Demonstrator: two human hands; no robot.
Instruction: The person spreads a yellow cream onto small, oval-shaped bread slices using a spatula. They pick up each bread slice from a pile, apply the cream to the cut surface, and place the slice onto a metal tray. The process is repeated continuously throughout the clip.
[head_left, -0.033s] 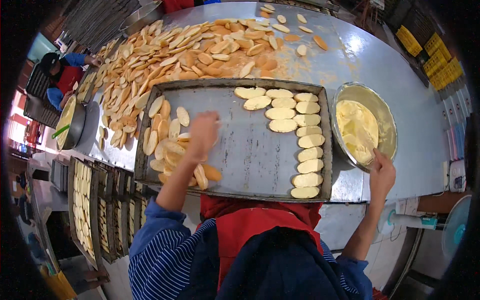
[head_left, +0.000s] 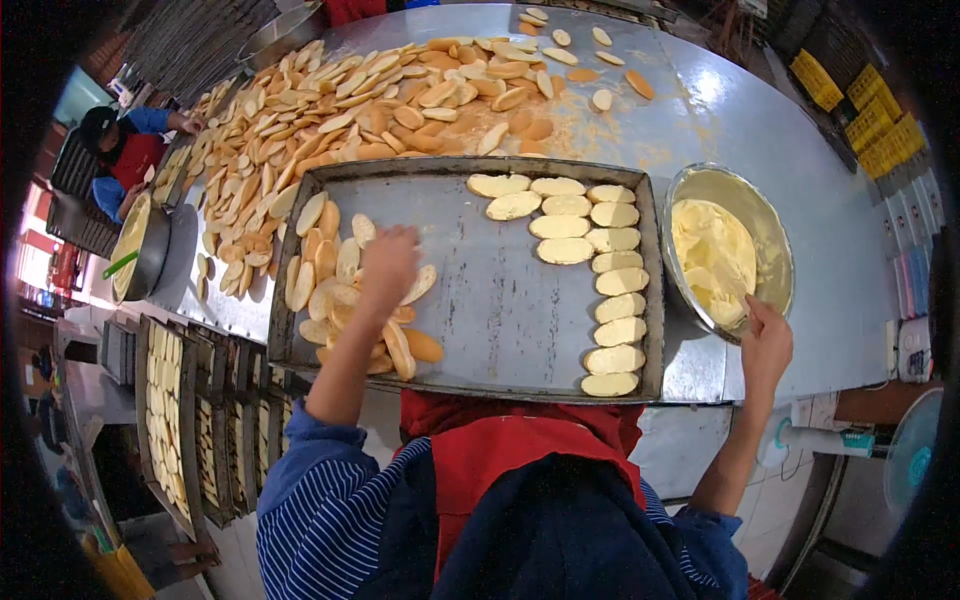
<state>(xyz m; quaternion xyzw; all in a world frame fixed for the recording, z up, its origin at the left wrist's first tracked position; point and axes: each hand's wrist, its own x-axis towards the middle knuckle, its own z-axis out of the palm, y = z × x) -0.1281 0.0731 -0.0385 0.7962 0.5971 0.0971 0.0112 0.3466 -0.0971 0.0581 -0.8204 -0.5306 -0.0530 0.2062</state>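
Observation:
My left hand [head_left: 392, 262] is over the left part of a large metal tray [head_left: 480, 320], among loose bread slices [head_left: 340, 300] piled there. Its fingers are smeared by motion, so what they hold, if anything, does not show. One slice [head_left: 420, 284] lies just right of that hand. Closed around the handle of a spatula [head_left: 738, 292], my right hand [head_left: 767, 335] is at the near right rim of a metal bowl [head_left: 780, 235]. The spatula's lower end dips into pale yellow cream [head_left: 712, 240]. Cream-coated slices [head_left: 614, 331] line the tray's right side.
A big heap of bread slices [head_left: 330, 110] covers the table's far left. At far left, a co-worker [head_left: 135, 150] works beside another bowl [head_left: 150, 255]. Filled trays [head_left: 165, 420] stand below on the left, a fan [head_left: 915, 450] at the right. Yellow crates [head_left: 885, 130] sit far right.
My left hand has shifted slightly left, and a slice beside it now shows on its right. My right hand stays at the bowl with the spatula.

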